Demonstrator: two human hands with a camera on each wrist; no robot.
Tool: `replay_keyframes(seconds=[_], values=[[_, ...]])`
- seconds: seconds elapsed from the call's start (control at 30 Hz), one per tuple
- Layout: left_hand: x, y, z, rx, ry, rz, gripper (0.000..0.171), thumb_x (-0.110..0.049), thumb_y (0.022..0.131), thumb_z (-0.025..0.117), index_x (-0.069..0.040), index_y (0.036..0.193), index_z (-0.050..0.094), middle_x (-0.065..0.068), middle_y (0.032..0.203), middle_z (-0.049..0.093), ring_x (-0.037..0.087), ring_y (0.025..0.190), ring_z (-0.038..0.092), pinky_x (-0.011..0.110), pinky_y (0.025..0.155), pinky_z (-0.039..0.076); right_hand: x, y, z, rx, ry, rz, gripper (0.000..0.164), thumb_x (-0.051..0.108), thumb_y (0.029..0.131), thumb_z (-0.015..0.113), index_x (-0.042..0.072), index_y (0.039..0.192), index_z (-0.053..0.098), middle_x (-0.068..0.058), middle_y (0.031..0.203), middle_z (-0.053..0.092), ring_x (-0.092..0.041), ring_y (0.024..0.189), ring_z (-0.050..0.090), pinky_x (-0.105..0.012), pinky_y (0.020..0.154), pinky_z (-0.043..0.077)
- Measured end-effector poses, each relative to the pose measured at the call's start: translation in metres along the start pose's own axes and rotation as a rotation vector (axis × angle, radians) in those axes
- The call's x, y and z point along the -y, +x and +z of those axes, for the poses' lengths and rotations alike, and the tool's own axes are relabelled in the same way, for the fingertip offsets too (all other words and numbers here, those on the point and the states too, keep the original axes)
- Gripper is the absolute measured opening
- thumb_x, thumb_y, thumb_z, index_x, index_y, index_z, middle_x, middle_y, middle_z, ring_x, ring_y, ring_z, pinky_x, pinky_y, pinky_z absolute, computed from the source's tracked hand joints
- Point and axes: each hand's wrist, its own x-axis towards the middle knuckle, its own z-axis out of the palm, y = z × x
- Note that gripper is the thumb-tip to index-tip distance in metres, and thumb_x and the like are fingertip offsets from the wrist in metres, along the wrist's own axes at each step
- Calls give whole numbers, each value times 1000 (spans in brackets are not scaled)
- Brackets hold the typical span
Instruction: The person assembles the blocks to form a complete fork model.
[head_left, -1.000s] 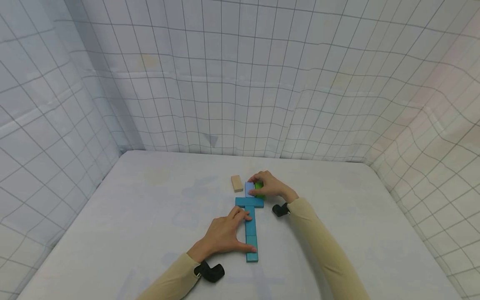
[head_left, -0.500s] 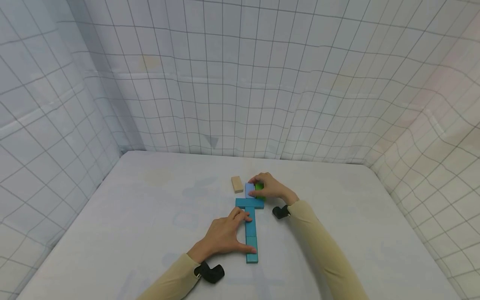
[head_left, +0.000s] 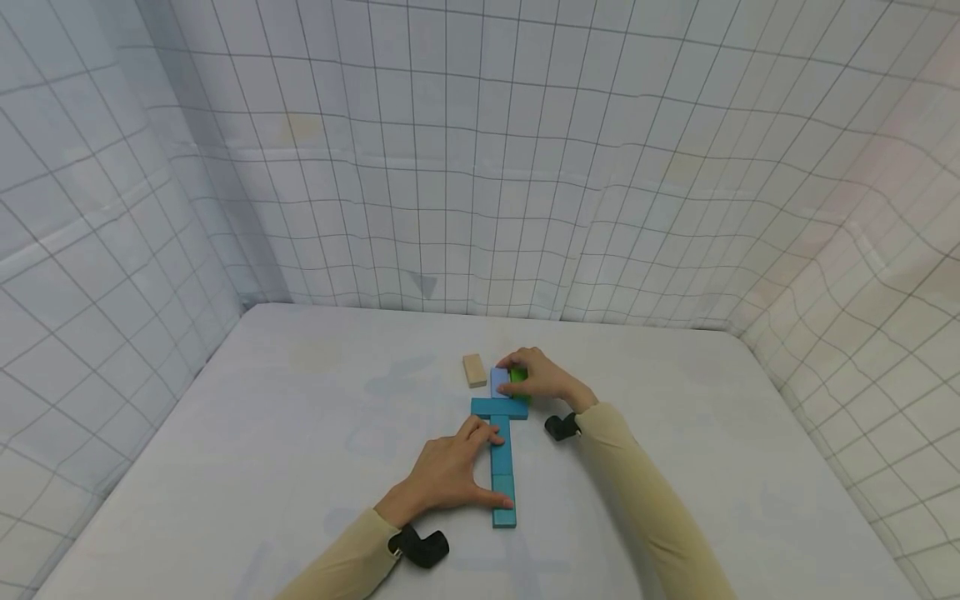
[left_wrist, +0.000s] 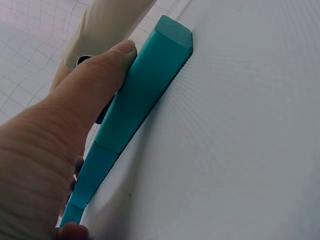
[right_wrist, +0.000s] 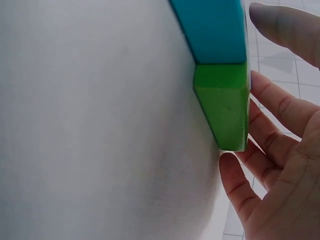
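Blue blocks form a T on the white table: a blue crossbar (head_left: pixel 498 407), then a blue block (head_left: pixel 501 457) and a teal block (head_left: pixel 504 518) in line below it. My left hand (head_left: pixel 447 472) rests across this stem, its thumb on the teal block and its fingertips on the blue one. Beyond the crossbar, a lavender-blue block (head_left: pixel 497 379) lies beside a green block (right_wrist: pixel 223 110). Over these two spreads my right hand (head_left: pixel 546 377), thumb and index finger touching the lavender-blue block's near and far ends. The right wrist view shows the green block meeting the blue crossbar, its far end near my fingers.
A plain wooden block (head_left: pixel 474 371) lies just left of the lavender-blue block, slightly turned. Gridded white curtains (head_left: pixel 442 208) enclose the back and sides of the white table (head_left: pixel 300 433). Black camera mounts (head_left: pixel 420 547) sit on both wrists.
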Motion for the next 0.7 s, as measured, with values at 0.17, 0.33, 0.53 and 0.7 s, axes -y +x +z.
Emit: replay_keyframes(seconds=[0.17, 0.33, 0.53, 0.7], values=[[0, -1, 1, -4, -6, -1, 82, -81, 63, 62, -25, 123, 55, -7, 117, 40, 5, 56, 43, 21, 48, 35, -2, -2, 2, -16, 84, -3, 53, 25, 88, 69, 0, 131, 52, -14, 123, 55, -29, 115, 48, -44, 98, 36], [-1, 0, 3, -12, -7, 9, 81, -80, 63, 63, -26, 123, 55, -7, 118, 41, 4, 58, 44, 20, 50, 36, 0, -11, 0, -52, 113, 4, 53, 24, 90, 67, 2, 135, 50, -14, 134, 49, -32, 123, 44, -47, 98, 37], [-2, 0, 3, -11, -8, 14, 81, -80, 64, 62, -26, 123, 54, -7, 118, 41, 5, 59, 45, 20, 50, 36, 10, -24, -5, -96, 41, -103, 45, 20, 90, 67, 2, 129, 57, -11, 134, 53, -30, 125, 44, -48, 101, 33], [-1, 0, 2, -24, 3, 20, 82, -81, 64, 61, -25, 123, 54, -6, 119, 41, 4, 58, 44, 20, 50, 36, 16, -36, -3, -78, -45, -134, 41, 25, 90, 68, 8, 127, 61, -6, 135, 53, -27, 126, 42, -47, 102, 31]])
